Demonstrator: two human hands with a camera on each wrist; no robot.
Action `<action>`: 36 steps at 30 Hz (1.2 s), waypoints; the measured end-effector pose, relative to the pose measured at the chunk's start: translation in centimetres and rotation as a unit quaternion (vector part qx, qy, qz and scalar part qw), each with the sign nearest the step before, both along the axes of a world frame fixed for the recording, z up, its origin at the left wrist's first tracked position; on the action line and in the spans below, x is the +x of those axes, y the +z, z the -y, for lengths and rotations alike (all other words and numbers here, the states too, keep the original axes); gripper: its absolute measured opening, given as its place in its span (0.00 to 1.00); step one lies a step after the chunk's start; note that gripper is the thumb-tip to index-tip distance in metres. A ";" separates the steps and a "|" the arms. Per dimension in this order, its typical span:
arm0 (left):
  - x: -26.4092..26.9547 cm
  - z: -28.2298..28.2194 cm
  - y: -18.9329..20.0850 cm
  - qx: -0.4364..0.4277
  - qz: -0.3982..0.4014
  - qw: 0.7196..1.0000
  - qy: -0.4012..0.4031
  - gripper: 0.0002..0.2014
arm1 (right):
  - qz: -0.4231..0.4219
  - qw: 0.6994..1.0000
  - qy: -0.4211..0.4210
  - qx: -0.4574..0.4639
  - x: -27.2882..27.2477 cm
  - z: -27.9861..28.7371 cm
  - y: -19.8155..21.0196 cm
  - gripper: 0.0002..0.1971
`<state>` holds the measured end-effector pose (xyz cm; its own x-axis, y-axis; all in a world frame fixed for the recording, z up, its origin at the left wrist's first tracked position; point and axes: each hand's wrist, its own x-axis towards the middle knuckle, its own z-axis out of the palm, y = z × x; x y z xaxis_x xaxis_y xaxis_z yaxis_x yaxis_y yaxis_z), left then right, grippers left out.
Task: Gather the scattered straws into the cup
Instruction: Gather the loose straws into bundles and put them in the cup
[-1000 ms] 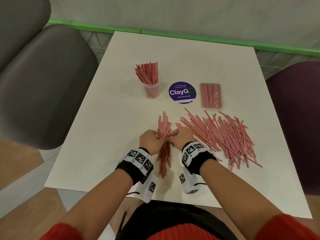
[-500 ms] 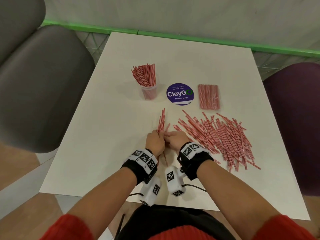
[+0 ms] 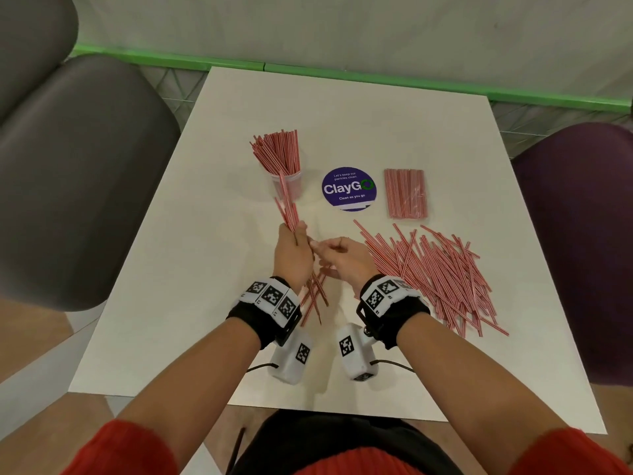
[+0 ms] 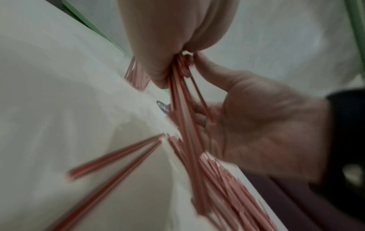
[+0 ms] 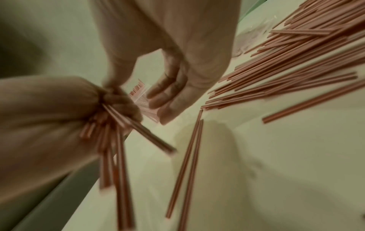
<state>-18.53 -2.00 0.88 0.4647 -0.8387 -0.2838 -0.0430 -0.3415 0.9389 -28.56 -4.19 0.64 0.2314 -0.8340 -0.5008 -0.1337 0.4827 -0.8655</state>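
Head view, left hand [image 3: 293,255] clenched round a bundle of straws [image 3: 287,210] above the table [image 3: 171,303], right hand [image 3: 346,258] released beside it, fingers loose, cup [image 3: 288,185] beyond, scattered straws [image 3: 442,272] right.

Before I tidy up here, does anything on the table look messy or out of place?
Yes: a pile of loose straws lies criss-crossed on the table, right of the hands, instead of in the cup. The left hand grips a small bunch.

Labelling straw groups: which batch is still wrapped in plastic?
The flat packet right of the ClayGo sticker: straws parallel under clear wrap. The cup stands its straws upright; the pile lies loose and crisscrossed.
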 end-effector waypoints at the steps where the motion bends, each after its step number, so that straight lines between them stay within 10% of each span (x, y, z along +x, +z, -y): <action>1: 0.2 0.3 0.5 -0.018 -0.016 0.999 0.022 0.10 | -0.002 1.000 0.014 0.010 0.0 -0.1 0.1 0.11; 9: 0.5 1.6 3.6 -0.120 -0.075 0.986 0.086 0.08 | 0.108 0.978 0.013 0.177 1.9 -0.6 2.2 0.28; 36: 3.1 2.0 5.8 -0.128 -0.185 0.973 0.052 0.14 | -0.002 0.976 0.204 -0.070 2.3 0.7 4.4 0.17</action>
